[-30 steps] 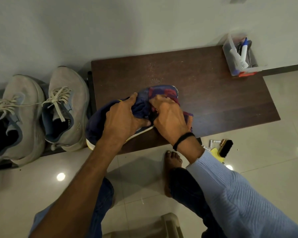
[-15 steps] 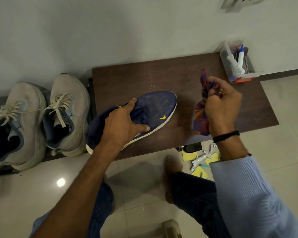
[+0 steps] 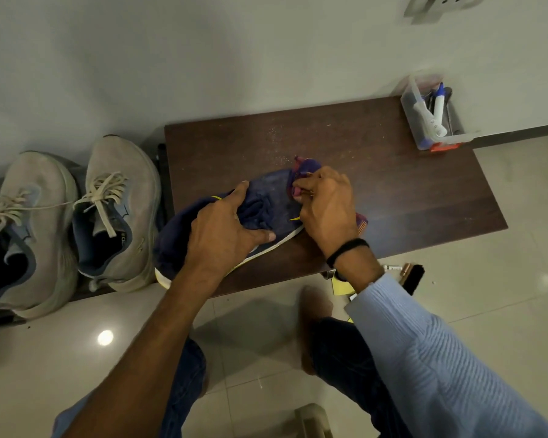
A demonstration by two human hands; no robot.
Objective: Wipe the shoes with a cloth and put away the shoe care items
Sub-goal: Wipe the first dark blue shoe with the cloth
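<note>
- On the floor at the near right edge of the table lie a brush (image 3: 413, 278) and some yellow scraps (image 3: 342, 286). None of these has been put away, so the tidying part of the task seems not yet begun.
- The left hand (image 3: 225, 229) is where it was half a second ago. Its thumb and fingers are clamped across the middle of the navy shoe (image 3: 268, 197), pinning it on its side at the near left part of the dark table (image 3: 393, 184).
- The right hand (image 3: 326, 213) has changed. Half a second ago it held the cloth (image 3: 305, 167) up in the air, well right of the shoe. Now it is back down at the toe, fingers bunched tight round the cloth and pressing it against the upper.
- The lift looks like a regrip or refold between strokes rather than the end of the wiping. I judge that this shoe is mid-clean, with the toe being worked next.
- To the left, beside the table, the grey pair (image 3: 114, 216) stands side by side, in the same place as before.
- At the far right corner of the table, the clear box (image 3: 450, 141) holds tubes and pens, and it probably awaits the loose items.
</note>
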